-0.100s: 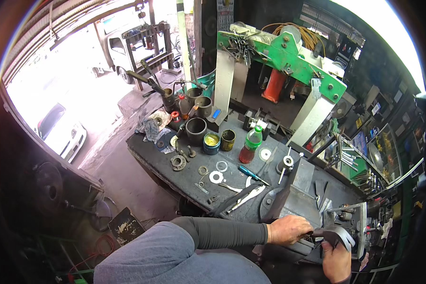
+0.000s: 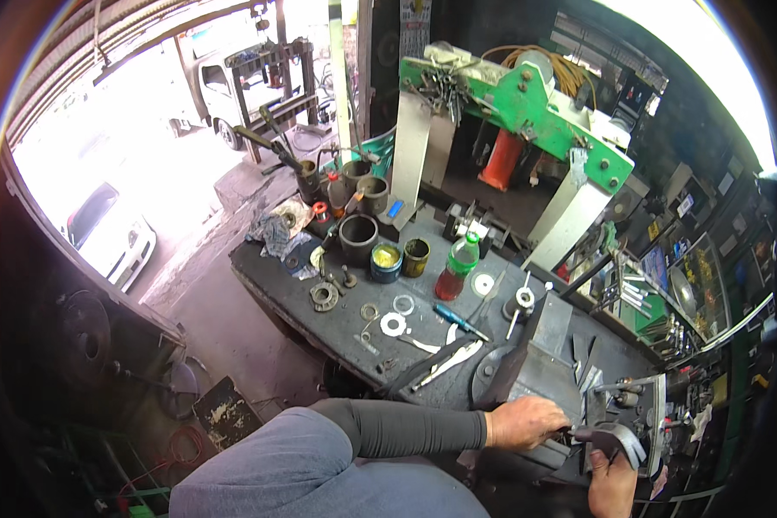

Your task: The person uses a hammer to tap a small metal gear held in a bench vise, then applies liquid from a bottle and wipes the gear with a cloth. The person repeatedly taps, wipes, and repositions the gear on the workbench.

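Observation:
Over the near right part of the bench stands a large dark vise [image 2: 540, 371]. My left hand [image 2: 527, 423], at the end of a black sleeve, rests at the vise with its fingers pinched together around a small dark piece, mostly hidden by the fingers. A claw hammer [image 2: 623, 442] is in my right hand [image 2: 611, 485], just to the right. The thumb lies below the hammer's head, and the handle is mostly hidden. The hammer's striking end is close beside my left fingertips; whether they touch, I cannot tell.
On the bench [image 2: 345, 324] are a green-capped bottle [image 2: 457, 268] of red liquid, a blue screwdriver [image 2: 459, 320], an open tin [image 2: 387, 259], metal cups, rings and washers. A green-beamed press [image 2: 527, 108] rises behind. Tools crowd a rack [image 2: 643, 302] at right.
The hammer and my right hand have shifted slightly toward me. My left hand keeps its place at the vise.

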Tool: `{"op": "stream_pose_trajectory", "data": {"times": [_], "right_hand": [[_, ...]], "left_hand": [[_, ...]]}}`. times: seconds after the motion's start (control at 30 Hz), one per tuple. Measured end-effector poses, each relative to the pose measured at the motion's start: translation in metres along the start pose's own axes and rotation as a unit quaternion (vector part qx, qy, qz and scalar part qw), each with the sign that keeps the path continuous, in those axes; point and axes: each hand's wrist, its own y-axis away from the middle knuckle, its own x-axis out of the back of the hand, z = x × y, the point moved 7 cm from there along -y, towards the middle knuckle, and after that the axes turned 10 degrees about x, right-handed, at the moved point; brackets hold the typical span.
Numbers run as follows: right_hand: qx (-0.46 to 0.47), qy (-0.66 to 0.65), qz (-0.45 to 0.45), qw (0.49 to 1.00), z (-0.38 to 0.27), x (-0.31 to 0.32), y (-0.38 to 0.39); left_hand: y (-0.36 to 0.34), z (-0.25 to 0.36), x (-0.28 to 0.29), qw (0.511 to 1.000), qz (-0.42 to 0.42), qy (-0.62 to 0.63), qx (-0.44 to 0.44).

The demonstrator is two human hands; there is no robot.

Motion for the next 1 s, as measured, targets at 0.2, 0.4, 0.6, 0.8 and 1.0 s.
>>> {"op": "stream_pose_trajectory", "data": {"times": [0.2, 0.4, 0.6, 0.8, 1.0], "right_hand": [[-0.029, -0.067, 0.251, 0.965, 0.083, -0.063, 0.059], [-0.170, -0.124, 0.240, 0.948, 0.153, -0.154, 0.078], [-0.091, -0.142, 0.322, 0.932, 0.101, -0.112, 0.065], [-0.152, -0.199, 0.307, 0.918, 0.122, -0.131, 0.073], [-0.161, -0.198, 0.291, 0.922, 0.120, -0.127, 0.072]], "left_hand": [[0.005, 0.008, 0.004, 0.999, 0.032, 0.012, -0.010], [0.016, -0.024, 0.037, 0.927, 0.072, 0.298, 0.218], [0.030, -0.025, 0.048, 0.894, 0.058, 0.385, 0.222], [0.024, -0.009, 0.048, 0.952, 0.039, 0.219, 0.211], [0.018, 0.002, 0.041, 0.975, 0.007, 0.132, 0.178]]}}
